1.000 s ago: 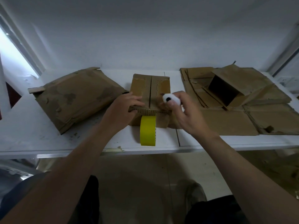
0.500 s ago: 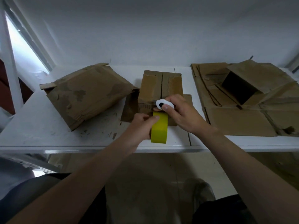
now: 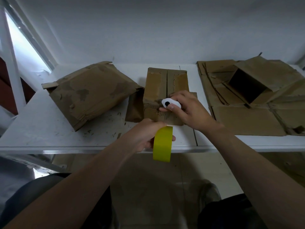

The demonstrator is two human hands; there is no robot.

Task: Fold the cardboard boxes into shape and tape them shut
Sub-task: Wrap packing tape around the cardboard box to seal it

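Your left hand (image 3: 145, 136) gripped the tape roll (image 3: 162, 144), right hand (image 3: 186, 109) pinched a white cutter (image 3: 170, 103); middle box (image 3: 165, 86) folded, apparently untaped.

Looks like a bare packing room: scuffed white counter (image 3: 49, 129), worn flattened cardboard stacks (image 3: 247, 123), plain wall (image 3: 148, 30), window (image 3: 21, 42) at left.

The scene is dim and grey-blue. Daylight comes from an overexposed window (image 3: 27, 45) at the upper left and leaves a faint sheen along the tabletop (image 3: 41, 128) front edge. The near foreground is dark and soft, and wide-angle distortion bends the edges.
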